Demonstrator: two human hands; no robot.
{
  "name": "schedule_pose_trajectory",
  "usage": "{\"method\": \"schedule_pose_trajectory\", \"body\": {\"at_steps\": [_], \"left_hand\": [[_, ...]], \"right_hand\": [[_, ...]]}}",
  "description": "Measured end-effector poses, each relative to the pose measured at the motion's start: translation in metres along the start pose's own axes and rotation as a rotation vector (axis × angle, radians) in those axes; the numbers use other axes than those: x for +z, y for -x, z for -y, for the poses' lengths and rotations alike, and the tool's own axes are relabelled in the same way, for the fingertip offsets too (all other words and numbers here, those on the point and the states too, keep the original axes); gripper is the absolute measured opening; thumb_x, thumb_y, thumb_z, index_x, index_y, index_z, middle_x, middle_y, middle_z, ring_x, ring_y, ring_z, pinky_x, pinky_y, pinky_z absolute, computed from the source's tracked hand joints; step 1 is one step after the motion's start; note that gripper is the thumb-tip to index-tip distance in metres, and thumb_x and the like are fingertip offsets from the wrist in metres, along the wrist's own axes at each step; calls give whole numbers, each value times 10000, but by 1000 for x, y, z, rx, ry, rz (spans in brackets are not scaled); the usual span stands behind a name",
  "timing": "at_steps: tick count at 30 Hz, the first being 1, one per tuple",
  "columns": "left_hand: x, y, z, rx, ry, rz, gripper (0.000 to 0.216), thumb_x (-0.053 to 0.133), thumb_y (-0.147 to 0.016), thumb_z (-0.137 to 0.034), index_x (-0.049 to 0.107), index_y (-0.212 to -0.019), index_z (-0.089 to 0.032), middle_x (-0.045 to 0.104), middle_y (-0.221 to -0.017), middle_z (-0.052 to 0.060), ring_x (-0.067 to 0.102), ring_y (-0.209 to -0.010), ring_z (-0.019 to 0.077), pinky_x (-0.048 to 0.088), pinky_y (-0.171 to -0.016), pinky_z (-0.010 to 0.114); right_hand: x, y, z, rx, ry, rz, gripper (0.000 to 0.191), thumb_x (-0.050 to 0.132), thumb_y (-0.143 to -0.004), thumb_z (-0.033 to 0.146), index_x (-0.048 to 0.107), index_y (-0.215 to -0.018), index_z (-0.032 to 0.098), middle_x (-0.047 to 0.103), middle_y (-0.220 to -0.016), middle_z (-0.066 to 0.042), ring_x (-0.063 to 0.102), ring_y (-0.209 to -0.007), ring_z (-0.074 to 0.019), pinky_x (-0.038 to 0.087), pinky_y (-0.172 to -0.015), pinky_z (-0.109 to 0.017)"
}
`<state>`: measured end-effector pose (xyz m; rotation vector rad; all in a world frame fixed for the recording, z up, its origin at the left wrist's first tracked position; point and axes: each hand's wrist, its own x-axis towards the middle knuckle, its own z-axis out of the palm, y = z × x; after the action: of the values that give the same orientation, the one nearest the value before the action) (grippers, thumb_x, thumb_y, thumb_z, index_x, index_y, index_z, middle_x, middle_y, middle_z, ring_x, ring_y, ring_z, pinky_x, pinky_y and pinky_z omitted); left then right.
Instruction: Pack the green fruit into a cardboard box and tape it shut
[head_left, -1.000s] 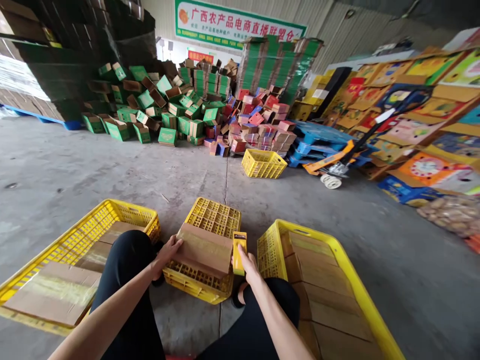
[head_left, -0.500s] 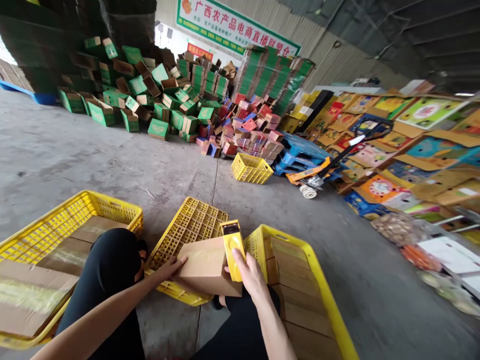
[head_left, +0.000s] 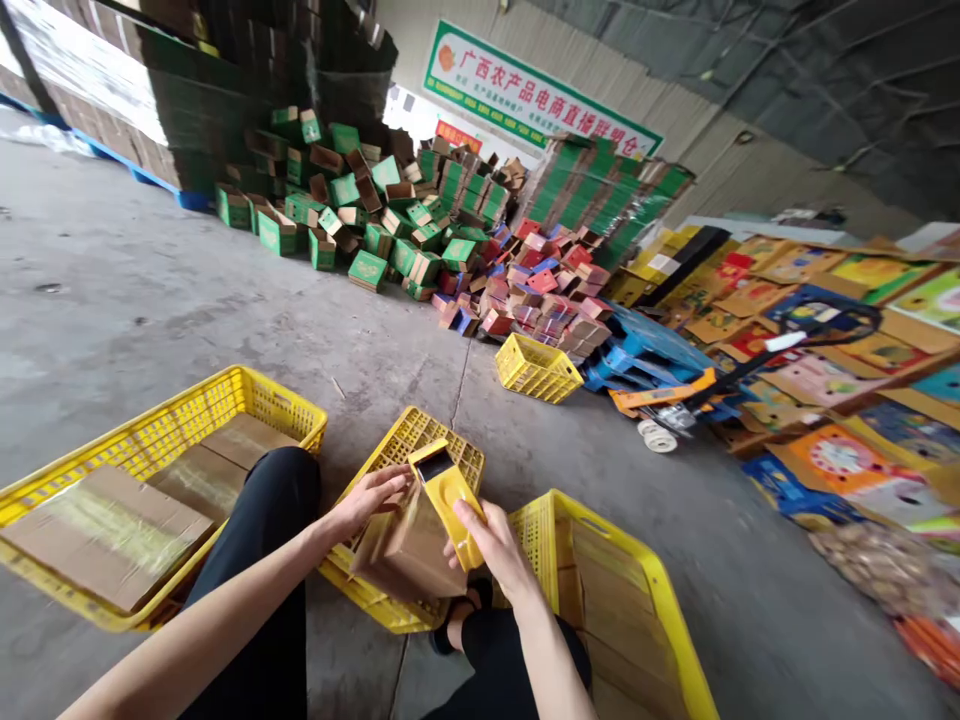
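My right hand point(head_left: 487, 540) is closed around a yellow tape dispenser point(head_left: 454, 500), with its dark open end pointing up and away from me. The dispenser is held over a brown cardboard box point(head_left: 409, 555), slightly blurred, which stands tilted on an upturned yellow plastic crate point(head_left: 390, 445) between my knees. My left hand point(head_left: 371, 500) is open, fingers stretched out beside the box's upper left edge; whether they touch it I cannot tell.
A yellow crate point(head_left: 247, 385) on the left and another yellow crate point(head_left: 652, 570) on the right hold cardboard boxes. Ahead stand a small yellow crate point(head_left: 536, 370), a pallet jack point(head_left: 675, 405), blue pallets point(head_left: 645, 345) and heaps of green boxes point(head_left: 367, 270).
My left hand has let go of the box's left side and risen with fingers stretched. The box has turned, and the dispenser has tilted leftward. The view has swung left.
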<state>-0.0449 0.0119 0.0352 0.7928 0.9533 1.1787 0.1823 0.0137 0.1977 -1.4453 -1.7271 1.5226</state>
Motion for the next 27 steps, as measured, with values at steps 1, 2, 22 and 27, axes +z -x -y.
{"method": "schedule_pose_trajectory", "body": {"at_steps": [1,2,22,27], "left_hand": [[-4,1,-5,-23,26,16,712,774,-845,-685,700,-1404,-249,683,-1470,136,562,-1450,353,547,-1044,448],[-9,2,-9,-40,49,25,679,791,-839,-663,717,-1375,-252,696,-1448,132,572,-1439,348,548,-1032,437],[-13,7,-68,-373,545,184,483,997,-696,-435,758,-997,-142,794,-932,63,763,-883,195,600,-897,328],[-11,2,-64,-329,491,163,499,1060,-536,-345,755,-868,-134,774,-792,39,728,-710,158,604,-761,298]], "right_hand": [[1,-9,2,18,-6,24,662,682,-831,821,704,-915,165,724,-583,-38,673,-448,-168,525,-459,-219],[2,-18,4,40,-11,44,680,691,-797,848,691,-858,171,691,-529,-26,636,-408,-161,503,-431,-218],[-21,-52,12,169,107,134,751,737,-642,939,599,-808,219,643,-529,6,511,-338,-114,384,-366,-228],[-23,-49,14,174,101,195,716,788,-681,869,573,-872,213,658,-559,23,535,-364,-114,398,-369,-219]]}}
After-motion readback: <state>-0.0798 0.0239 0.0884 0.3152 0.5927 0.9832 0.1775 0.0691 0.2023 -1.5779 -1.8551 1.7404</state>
